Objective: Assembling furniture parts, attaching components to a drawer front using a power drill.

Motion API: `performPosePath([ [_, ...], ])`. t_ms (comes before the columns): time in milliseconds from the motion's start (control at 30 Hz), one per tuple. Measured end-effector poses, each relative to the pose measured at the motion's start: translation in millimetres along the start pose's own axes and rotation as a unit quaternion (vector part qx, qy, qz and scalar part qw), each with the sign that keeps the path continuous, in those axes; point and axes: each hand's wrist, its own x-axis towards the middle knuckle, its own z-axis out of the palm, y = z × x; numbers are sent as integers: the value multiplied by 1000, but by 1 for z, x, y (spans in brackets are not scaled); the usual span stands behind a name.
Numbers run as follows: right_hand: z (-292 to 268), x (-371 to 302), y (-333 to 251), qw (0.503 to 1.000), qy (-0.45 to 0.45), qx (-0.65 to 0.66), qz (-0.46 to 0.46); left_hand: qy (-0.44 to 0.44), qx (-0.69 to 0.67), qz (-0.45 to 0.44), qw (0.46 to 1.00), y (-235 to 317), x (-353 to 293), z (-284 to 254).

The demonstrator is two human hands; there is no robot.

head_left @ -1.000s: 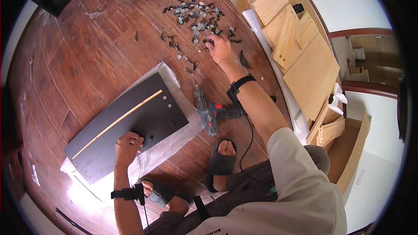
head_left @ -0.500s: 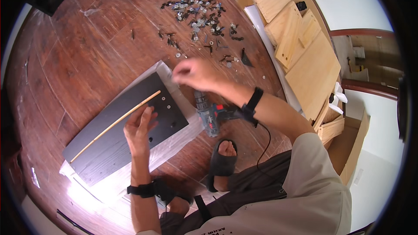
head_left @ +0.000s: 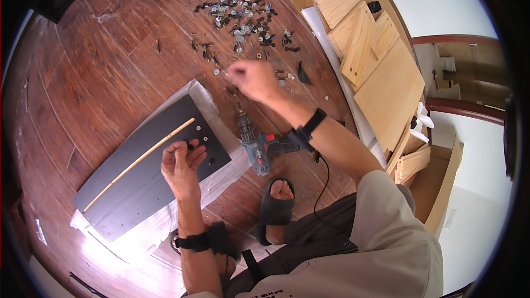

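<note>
My left hand (head_left: pixel 182 168) is over the black board (head_left: pixel 138 182), its fingers curled in. A small black piece (head_left: pixel 193 144) shows at its fingertips, too small to name surely. A thin wooden strip (head_left: pixel 138 161) lies lengthwise along the board, left of that hand. Two small round pale fittings (head_left: pixel 206 138) sit near the board's right end, with a dark round spot below them. My right hand (head_left: pixel 255 81) hangs over the near edge of the scattered hardware (head_left: pixel 243 19), slightly blurred. Its fingers are drawn together; what they hold, if anything, is hidden.
A cordless drill (head_left: pixel 255 149) lies right of the board, close to my sandalled foot (head_left: pixel 279 198). White foam sheet (head_left: pixel 212 111) lies under the board. Light wooden panels (head_left: pixel 389 96) are stacked at the right, by an open cardboard box (head_left: pixel 441 187). A black triangular piece (head_left: pixel 303 74) lies near the hardware.
My right hand has moved farther out toward the scattered hardware. My left hand has curled its fingers, and a small black piece now shows at their tips. The whole view has shifted slightly.
</note>
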Motion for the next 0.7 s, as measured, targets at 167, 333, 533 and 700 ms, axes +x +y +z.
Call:
performPosePath([
  [167,-14,30,68,977,100,-184,-47,60,12,19,998,3,-7,-25],
  [333,-4,31,90,981,86,-162,-66,57,-11,10,998,-10,-18,-22],
  [533,-3,17,36,976,74,-198,-44,31,-46,-6,998,-24,-29,-5],
  [700,2,-68,-49,945,-295,134,-40,49,-30,22,998,-30,-31,3],
])
